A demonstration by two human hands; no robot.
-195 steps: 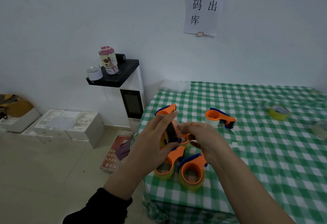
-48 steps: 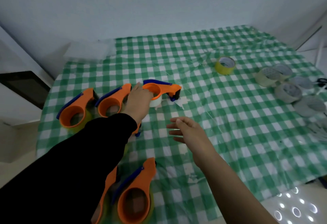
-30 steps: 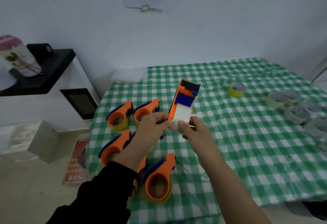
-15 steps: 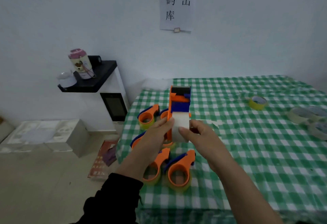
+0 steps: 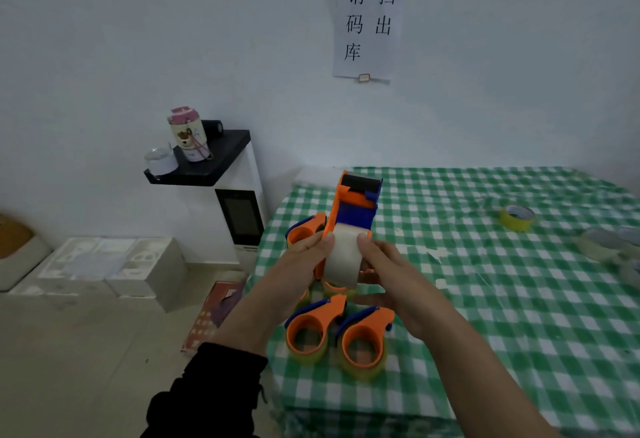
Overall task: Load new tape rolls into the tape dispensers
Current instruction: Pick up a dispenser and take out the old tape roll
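Observation:
I hold an orange and blue tape dispenser (image 5: 356, 207) upright in front of me, above the table's left edge. A white tape roll (image 5: 343, 257) sits in its lower end. My left hand (image 5: 298, 264) grips the roll and dispenser from the left, thumb on the roll. My right hand (image 5: 391, 275) grips them from the right, thumb tip on the roll's top. Below my hands, two orange dispensers (image 5: 363, 344) holding yellow rolls lie on the green checked tablecloth (image 5: 502, 299). Another orange dispenser (image 5: 304, 229) shows behind my left hand.
A yellow tape roll (image 5: 517, 217) lies at the back right, and pale tape rolls (image 5: 602, 243) sit at the right edge. Left of the table stands a white machine with a black top (image 5: 214, 160) carrying cups. White boxes (image 5: 104, 264) and a red packet (image 5: 216, 313) lie on the floor.
I picked the dispenser with the white roll off the table with my left hand and brought it up; both hands now grip it. The view has risen toward the wall.

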